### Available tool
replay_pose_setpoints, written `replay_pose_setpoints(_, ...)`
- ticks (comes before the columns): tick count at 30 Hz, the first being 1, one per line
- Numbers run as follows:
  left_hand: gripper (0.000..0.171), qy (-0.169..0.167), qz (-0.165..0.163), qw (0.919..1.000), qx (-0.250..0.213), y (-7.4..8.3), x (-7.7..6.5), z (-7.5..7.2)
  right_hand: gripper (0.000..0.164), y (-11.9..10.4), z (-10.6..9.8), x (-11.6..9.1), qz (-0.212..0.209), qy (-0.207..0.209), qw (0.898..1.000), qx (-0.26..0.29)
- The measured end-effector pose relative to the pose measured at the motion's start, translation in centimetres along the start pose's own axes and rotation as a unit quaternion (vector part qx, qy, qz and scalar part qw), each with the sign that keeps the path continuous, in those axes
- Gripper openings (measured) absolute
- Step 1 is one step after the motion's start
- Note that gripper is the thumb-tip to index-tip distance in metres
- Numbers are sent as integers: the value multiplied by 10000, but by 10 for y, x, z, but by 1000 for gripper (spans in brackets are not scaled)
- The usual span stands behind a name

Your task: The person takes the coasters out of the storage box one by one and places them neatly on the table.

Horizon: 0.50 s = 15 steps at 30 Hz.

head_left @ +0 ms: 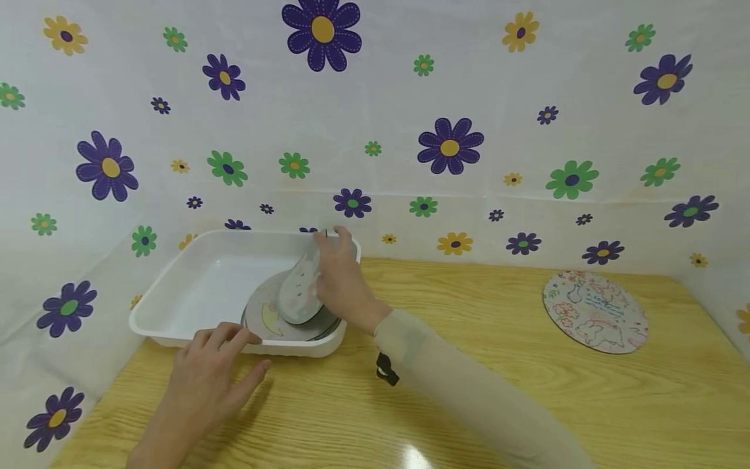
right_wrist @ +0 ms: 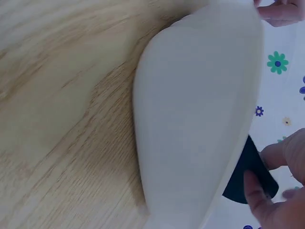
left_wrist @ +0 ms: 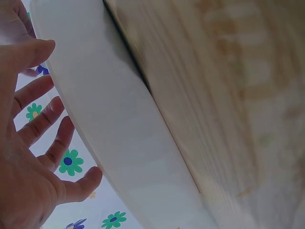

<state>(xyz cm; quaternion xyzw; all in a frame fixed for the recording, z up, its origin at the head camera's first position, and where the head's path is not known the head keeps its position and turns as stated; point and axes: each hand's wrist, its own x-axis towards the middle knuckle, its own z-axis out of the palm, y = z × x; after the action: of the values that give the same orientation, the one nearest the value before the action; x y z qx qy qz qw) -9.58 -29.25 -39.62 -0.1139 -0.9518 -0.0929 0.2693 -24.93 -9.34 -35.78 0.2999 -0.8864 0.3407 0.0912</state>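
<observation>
My right hand [head_left: 347,283] reaches over the right end of a white plastic tray [head_left: 281,350] and pinches a pale patterned mat [head_left: 297,296] by its upper end. The mat stands tilted; its dark underside [right_wrist: 243,176] shows past the tray wall in the right wrist view. Beneath it in the tray lies a round grey mat [head_left: 262,309] with a yellow crescent, partly covered, with other edges under it. At the near rim rests my left hand [head_left: 211,371], fingertips touching the edge and thumb apart outside. In the left wrist view its fingers [left_wrist: 40,121] are spread and loosely bent.
A round mat [head_left: 596,312] with colourful rabbit and flower drawings lies on the wood-grain table [head_left: 480,326] at the right. Behind the table hangs a white flower-print sheet [head_left: 398,104], which also runs down the left side next to the tray.
</observation>
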Motion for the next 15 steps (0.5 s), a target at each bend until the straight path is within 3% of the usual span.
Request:
replay_pose_setpoints(3,34,-32,-20,10000,-26,1,0,0,76,0,-3,3,569,142,9981,213)
replay_pose_setpoints(5,34,-105,-67,9999,-41,1,0,0,68,1,-5,4,775,199,9963,303)
replay_pose_setpoints(8,34,-185,-125,9997,-31,2,1,-1,46,2,-7,5,840,235,9950,493)
replay_pose_setpoints(10,34,-191,-143,9997,-16,2,1,-1,40,3,-9,4,796,242,9949,571)
replay_pose_setpoints(15,35,-156,-118,9998,2,2,0,-2,44,4,-14,2,870,278,9904,1035)
